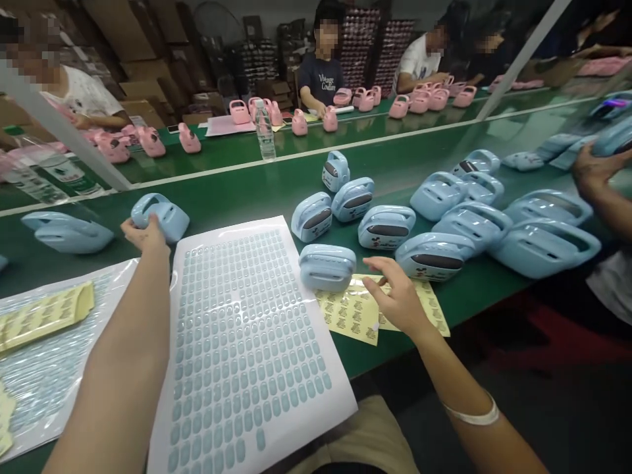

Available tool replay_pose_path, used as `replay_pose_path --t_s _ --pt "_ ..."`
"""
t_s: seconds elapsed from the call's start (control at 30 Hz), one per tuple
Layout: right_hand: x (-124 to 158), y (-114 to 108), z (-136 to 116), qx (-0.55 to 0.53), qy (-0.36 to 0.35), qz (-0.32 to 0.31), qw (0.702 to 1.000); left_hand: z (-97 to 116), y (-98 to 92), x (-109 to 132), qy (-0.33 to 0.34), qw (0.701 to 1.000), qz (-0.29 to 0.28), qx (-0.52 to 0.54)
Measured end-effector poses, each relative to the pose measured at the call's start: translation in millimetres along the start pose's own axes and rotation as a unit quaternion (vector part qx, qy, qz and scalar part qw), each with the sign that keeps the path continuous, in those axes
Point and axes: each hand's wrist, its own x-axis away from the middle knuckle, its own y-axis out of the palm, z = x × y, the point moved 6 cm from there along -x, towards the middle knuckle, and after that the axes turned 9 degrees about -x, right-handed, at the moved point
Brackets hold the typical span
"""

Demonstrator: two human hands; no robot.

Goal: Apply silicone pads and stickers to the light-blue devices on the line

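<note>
Head view: left hand [144, 236] grasps a blue plastic case [162, 217] at its near end, fingers closed around the shell. Case judged light, hollow and stiff, with a glossy, probably slippery surface; its arched handle offers the surest hold. Right hand [399, 297] is open, fingers spread over a yellow label sheet [345, 309], contact unclear, just beside a second blue case [326, 266]. A sheet of blue stickers [247, 342] lies between the hands.
</note>
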Motion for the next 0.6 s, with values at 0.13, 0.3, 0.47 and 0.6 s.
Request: replay_pose_path --t_s 0.13,0.3,0.47,0.6 --pt "-26 17 -2 0.057 -0.071 -0.014 0.996 11 -11.5 35 0.022 0.991 0.079 -0.108" --pt "-63 50 -23 0.158 -0.245 -0.081 0.953 38 6.0 133 0.066 0.980 -0.103 -0.158" --pt "-66 53 -76 0.051 -0.223 0.013 0.973 79 3.3 268 0.143 0.917 -0.307 -0.210" --pt "-30 51 -130 -0.142 -0.127 0.043 0.981 93 1.5 330 0.216 0.890 -0.354 -0.189"
